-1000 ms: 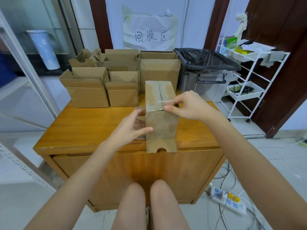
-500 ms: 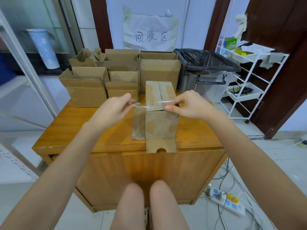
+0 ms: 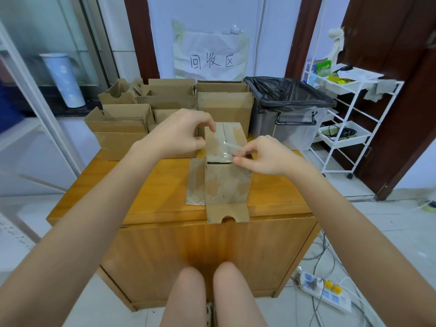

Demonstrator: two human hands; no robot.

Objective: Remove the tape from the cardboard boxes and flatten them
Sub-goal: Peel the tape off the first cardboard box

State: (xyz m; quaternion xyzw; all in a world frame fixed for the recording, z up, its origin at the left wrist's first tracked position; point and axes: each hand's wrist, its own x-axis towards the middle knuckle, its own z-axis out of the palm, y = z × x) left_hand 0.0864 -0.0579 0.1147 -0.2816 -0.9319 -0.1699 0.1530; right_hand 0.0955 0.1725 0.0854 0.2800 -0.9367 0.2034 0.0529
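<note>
A small upright cardboard box (image 3: 227, 182) stands near the front edge of the wooden cabinet (image 3: 146, 192), its bottom flaps folded out. A crumpled strip of clear tape (image 3: 227, 147) hangs over the box's top front edge. My right hand (image 3: 262, 156) pinches the strip's right end between thumb and fingertips. My left hand (image 3: 181, 134) is at the box's top left corner with curled fingers, and seems to pinch the strip's other end. The clear tape is hard to make out there.
Several opened cardboard boxes (image 3: 122, 128) are stacked along the cabinet's back. A bin lined with a black bag (image 3: 290, 107) stands at the back right, beside a white wire cart (image 3: 349, 128). A power strip (image 3: 325, 293) and cables lie on the floor at the right. My knees (image 3: 212, 293) are in front of the cabinet.
My left hand rose from the box's left side, took the tape's free end, then moved right towards my right hand. The stretched tape is now bunched over the box top.
</note>
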